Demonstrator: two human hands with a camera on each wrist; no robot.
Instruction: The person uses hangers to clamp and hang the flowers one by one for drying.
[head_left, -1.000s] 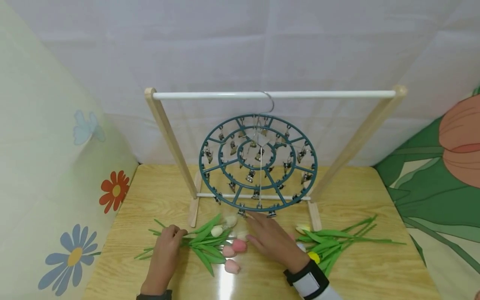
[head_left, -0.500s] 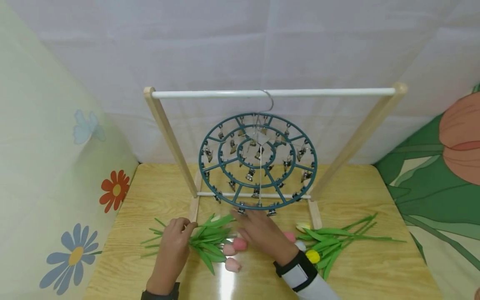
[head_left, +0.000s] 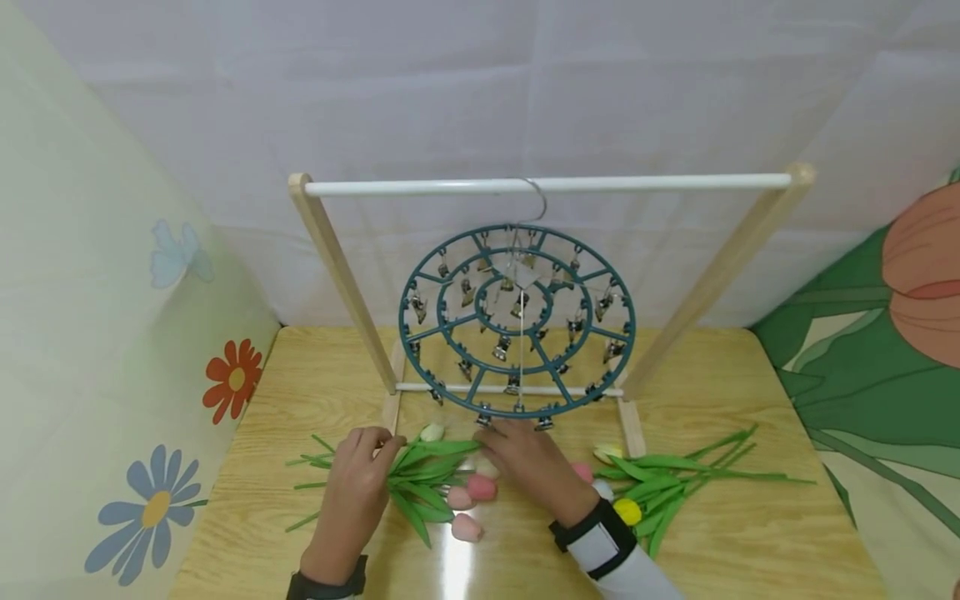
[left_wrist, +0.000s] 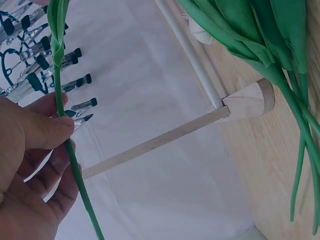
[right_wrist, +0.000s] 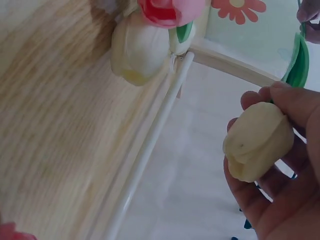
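My left hand [head_left: 369,457] pinches the green stem [left_wrist: 67,145] of an artificial tulip between thumb and fingers. My right hand [head_left: 517,450] cups that tulip's cream bud [right_wrist: 257,141] in its curled fingers; the bud is hidden under the hand in the head view. The stem and its leaf [head_left: 435,450] run between the two hands, just above the wooden table [head_left: 315,367]. Both hands are below the front rim of a round teal clip hanger [head_left: 517,321], which hangs by a hook from the white rod [head_left: 547,185] of a wooden rack.
More tulips lie on the table: pink buds [head_left: 480,487] and green leaves [head_left: 420,496] between my hands, a second pile with a yellow bud [head_left: 627,511] on the right [head_left: 675,479]. The rack's feet [head_left: 630,429] stand behind them. Flower-print cloth walls close both sides.
Both hands have moved away from me toward the hanger's front rim, carrying the tulip up off the pile. The left hand also shifted right.
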